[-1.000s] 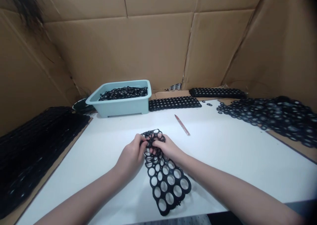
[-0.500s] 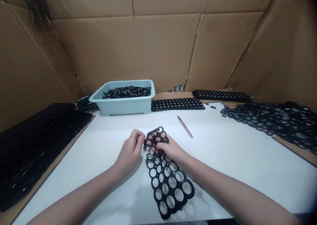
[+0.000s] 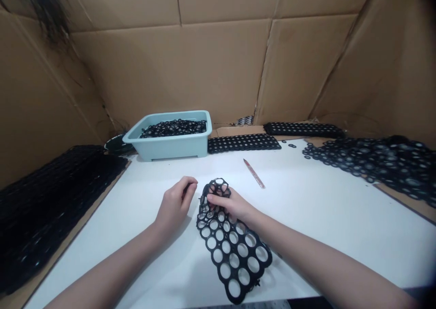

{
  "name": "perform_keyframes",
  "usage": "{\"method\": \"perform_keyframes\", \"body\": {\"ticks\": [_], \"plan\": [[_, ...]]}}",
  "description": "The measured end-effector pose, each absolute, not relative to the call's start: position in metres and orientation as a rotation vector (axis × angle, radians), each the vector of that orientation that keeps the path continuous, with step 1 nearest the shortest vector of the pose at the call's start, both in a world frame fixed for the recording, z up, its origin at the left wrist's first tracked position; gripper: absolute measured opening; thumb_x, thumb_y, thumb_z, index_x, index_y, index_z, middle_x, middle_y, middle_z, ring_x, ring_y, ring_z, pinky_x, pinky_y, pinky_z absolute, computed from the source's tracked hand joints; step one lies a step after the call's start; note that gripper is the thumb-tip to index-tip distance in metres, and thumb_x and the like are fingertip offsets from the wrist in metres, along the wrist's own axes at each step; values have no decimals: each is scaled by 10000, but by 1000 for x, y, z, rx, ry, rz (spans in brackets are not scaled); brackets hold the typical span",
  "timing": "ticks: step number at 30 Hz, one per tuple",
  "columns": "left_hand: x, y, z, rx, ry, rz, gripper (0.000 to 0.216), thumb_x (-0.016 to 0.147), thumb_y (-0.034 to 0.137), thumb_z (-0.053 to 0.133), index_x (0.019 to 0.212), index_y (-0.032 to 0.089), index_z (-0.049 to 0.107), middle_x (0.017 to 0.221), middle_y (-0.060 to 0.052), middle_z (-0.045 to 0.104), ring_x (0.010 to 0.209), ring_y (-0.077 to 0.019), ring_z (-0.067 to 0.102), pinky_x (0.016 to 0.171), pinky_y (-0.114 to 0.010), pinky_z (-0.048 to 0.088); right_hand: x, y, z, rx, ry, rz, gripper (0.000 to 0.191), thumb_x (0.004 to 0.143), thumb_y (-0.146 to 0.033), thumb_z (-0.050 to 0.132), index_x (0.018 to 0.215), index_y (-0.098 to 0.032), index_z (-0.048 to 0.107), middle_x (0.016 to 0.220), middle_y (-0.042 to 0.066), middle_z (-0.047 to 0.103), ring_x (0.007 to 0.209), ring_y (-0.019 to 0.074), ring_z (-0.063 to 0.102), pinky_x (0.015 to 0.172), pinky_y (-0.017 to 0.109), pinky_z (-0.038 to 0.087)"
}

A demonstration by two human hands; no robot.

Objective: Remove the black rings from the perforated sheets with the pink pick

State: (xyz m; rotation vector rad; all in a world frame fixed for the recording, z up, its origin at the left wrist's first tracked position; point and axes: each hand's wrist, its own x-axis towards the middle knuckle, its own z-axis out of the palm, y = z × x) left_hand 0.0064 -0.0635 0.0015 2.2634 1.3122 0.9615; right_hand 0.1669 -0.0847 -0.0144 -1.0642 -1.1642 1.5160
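My right hand (image 3: pixel 228 202) grips the bunched upper end of a black sheet of joined rings (image 3: pixel 234 250), thumb on top. The sheet's lower part fans out toward the table's front edge, its round holes showing the white surface. Just left of the sheet, my left hand (image 3: pixel 177 198) is closed with thumb and fingertips together, apart from the sheet. Whether a small piece sits in that pinch is hidden.
A light blue tub (image 3: pixel 170 148) full of black rings stands at the back left. Perforated black sheets (image 3: pixel 243 143) lie beside it. A pencil-like stick (image 3: pixel 254 173) rests mid-table. Loose rings pile (image 3: pixel 374 164) at right; a dark stack (image 3: pixel 51 200) lines the left.
My left hand has drawn slightly left, away from the sheet. The sheet's top has turned in my right hand, and its lower end has shifted a little to the right.
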Motion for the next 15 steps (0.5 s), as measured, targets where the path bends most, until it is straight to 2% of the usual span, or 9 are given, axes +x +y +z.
{"method": "perform_keyframes", "body": {"ticks": [4,8,13,15], "plan": [[9,-65,-1,2274,1237,873,203,857,334,343,886,216,505,750,0,575,642,-131,511,609,-243,376,168,-85,-13,-1076,-1156,1499,254,642,-382,634,681,-156,525,629,-17,518,633,120,484,649,267,381],[14,-69,-2,2205,1160,791,224,868,325,301,894,218,496,803,-9,585,716,-143,534,646,-257,394,167,-85,-13,-1047,-1173,1460,229,647,-358,631,685,-158,527,641,-19,522,650,121,489,666,270,381],[17,-76,-2,2146,1168,697,212,799,377,449,941,220,471,826,-9,584,691,-153,526,610,-263,390,166,-87,-13,-1070,-1186,1412,154,666,-294,600,672,-161,524,658,-17,530,658,120,492,660,263,385],[18,-78,-1,2099,1140,694,187,817,362,416,921,218,474,803,-2,583,691,-149,524,617,-262,386,165,-88,-12,-1087,-1203,1413,129,666,-273,586,657,-161,522,642,-17,523,642,120,486,645,262,383]]}}
